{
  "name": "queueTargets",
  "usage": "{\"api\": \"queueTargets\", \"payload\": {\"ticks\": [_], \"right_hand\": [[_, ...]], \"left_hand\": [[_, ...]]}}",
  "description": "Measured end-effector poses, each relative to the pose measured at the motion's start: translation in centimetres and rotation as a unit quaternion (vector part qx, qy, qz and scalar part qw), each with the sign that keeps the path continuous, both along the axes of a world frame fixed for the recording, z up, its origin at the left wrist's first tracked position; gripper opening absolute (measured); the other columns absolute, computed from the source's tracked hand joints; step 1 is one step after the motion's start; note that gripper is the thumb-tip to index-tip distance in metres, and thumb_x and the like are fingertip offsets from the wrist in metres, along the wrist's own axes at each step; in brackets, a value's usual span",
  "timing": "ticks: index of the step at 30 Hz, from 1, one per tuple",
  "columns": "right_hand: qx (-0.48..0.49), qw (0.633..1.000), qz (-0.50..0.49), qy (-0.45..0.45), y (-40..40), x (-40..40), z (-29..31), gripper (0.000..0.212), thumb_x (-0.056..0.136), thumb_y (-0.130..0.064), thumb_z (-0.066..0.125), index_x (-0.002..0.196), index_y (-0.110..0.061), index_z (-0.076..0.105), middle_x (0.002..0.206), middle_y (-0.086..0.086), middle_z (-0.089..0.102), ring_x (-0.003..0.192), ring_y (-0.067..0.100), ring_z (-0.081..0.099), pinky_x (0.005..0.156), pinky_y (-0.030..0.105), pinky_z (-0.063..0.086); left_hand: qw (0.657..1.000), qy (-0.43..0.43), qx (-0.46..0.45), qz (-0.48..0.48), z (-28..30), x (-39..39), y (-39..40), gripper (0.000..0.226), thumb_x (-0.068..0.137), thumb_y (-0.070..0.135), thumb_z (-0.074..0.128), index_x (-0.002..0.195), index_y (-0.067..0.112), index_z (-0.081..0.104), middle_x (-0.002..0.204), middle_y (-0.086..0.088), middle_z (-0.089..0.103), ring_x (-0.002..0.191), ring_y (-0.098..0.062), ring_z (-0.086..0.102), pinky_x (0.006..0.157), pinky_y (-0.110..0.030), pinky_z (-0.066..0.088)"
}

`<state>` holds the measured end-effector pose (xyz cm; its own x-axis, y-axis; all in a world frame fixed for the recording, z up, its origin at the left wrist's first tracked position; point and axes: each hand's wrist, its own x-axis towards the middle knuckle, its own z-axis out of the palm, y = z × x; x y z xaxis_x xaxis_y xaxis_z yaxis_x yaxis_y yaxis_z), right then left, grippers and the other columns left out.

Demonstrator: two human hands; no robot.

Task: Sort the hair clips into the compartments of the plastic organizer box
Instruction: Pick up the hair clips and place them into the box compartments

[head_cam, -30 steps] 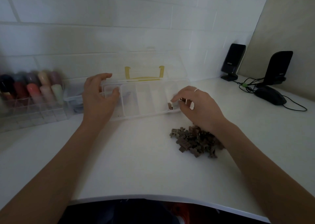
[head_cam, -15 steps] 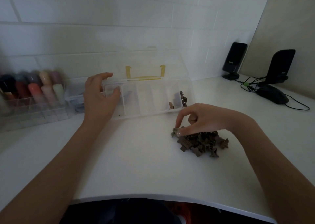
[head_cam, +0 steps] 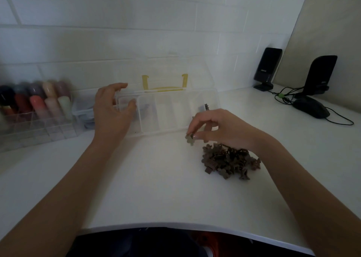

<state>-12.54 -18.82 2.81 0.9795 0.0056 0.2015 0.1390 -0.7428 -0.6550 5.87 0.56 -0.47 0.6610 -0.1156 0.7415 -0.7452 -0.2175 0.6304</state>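
Clear plastic organizer box [head_cam: 168, 118], lid open & upright behind, yellow latch. Few brown clips [head_cam: 206, 107] in its far-right compartment. Brown clip pile [head_cam: 230, 160] lies near box's right-front corner; one clip [head_cam: 189, 138] between pile & box.

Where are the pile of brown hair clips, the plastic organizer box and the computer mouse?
pile of brown hair clips [head_cam: 230, 162], head view, middle of the heap.
plastic organizer box [head_cam: 166, 130], head view, near front wall.
computer mouse [head_cam: 310, 107], head view, top of its body.
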Motion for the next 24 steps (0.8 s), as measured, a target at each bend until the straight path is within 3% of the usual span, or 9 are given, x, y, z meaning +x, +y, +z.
{"api": "queueTargets", "payload": {"ticks": [3,7,9,13,16,19,21,24], "right_hand": [[0.049,0.999,-0.013,-0.014,0.0,0.2,-0.3,0.012,0.085,0.002,0.063,0.090,-0.006,0.071,0.083,0.002,0.072,0.076,0.014,0.068,0.067,0.025,0.056],[0.062,0.993,-0.071,-0.067,-0.4,0.4,-0.6,0.010,0.085,-0.004,0.065,0.090,-0.011,0.069,0.082,0.002,0.073,0.072,0.023,0.067,0.057,0.033,0.056],[0.068,0.983,-0.112,-0.130,-0.5,0.4,-0.5,0.010,0.084,-0.003,0.065,0.088,-0.011,0.069,0.079,0.003,0.071,0.069,0.022,0.064,0.051,0.028,0.054],[0.068,0.943,-0.192,-0.262,-0.4,0.6,-0.2,0.014,0.083,0.002,0.063,0.086,-0.009,0.070,0.080,-0.008,0.069,0.074,0.009,0.064,0.066,0.025,0.057],[0.031,0.951,-0.201,-0.233,-0.4,0.7,-0.5,0.027,0.086,0.003,0.059,0.100,-0.016,0.072,0.103,-0.008,0.070,0.092,0.006,0.065,0.079,0.014,0.053],[-0.064,0.972,-0.157,-0.165,-0.4,0.8,-1.3,0.038,0.088,0.005,0.052,0.118,-0.015,0.066,0.130,-0.006,0.055,0.109,0.001,0.055,0.083,0.002,0.041],[-0.069,0.969,-0.161,-0.175,-0.4,0.8,-1.3,0.036,0.089,0.003,0.051,0.116,-0.015,0.068,0.126,-0.002,0.060,0.104,0.003,0.058,0.078,0.000,0.039],[-0.063,0.968,-0.178,-0.168,-0.4,0.3,-0.5,0.023,0.088,-0.008,0.058,0.098,-0.021,0.075,0.092,-0.003,0.072,0.069,0.002,0.056,0.064,0.009,0.042]], "left_hand": [[1.000,0.003,-0.003,0.001,0.0,-0.1,0.0,0.040,0.073,0.020,0.060,0.113,0.017,0.061,0.111,0.002,0.051,0.100,-0.005,0.047,0.083,-0.019,0.038],[1.000,0.002,0.003,0.000,0.0,0.0,0.1,0.039,0.075,0.019,0.061,0.114,0.018,0.060,0.113,-0.005,0.054,0.101,-0.006,0.048,0.081,-0.013,0.038],[1.000,0.004,0.003,-0.003,0.0,0.1,0.1,0.039,0.075,0.020,0.061,0.114,0.018,0.060,0.117,-0.009,0.056,0.102,-0.006,0.048,0.081,-0.007,0.036],[1.000,0.004,-0.001,-0.002,0.1,-0.1,0.1,0.040,0.074,0.020,0.061,0.113,0.016,0.061,0.114,-0.004,0.054,0.103,-0.008,0.049,0.080,-0.006,0.035],[1.000,0.000,0.001,0.006,0.1,-0.2,0.0,0.038,0.076,0.014,0.063,0.114,0.016,0.061,0.113,-0.002,0.053,0.101,-0.005,0.047,0.078,-0.001,0.032],[1.000,0.002,0.004,0.010,0.0,-0.2,0.1,0.037,0.078,0.009,0.066,0.114,0.016,0.061,0.118,-0.009,0.055,0.101,-0.004,0.046,0.078,0.000,0.032],[1.000,0.001,0.002,0.006,0.0,-0.1,0.1,0.037,0.078,0.011,0.065,0.114,0.016,0.060,0.119,-0.010,0.055,0.102,-0.005,0.047,0.079,-0.001,0.033],[1.000,-0.002,0.001,0.002,0.0,0.0,0.1,0.038,0.075,0.016,0.063,0.113,0.017,0.060,0.119,-0.010,0.055,0.102,-0.002,0.046,0.080,-0.001,0.033]]}}
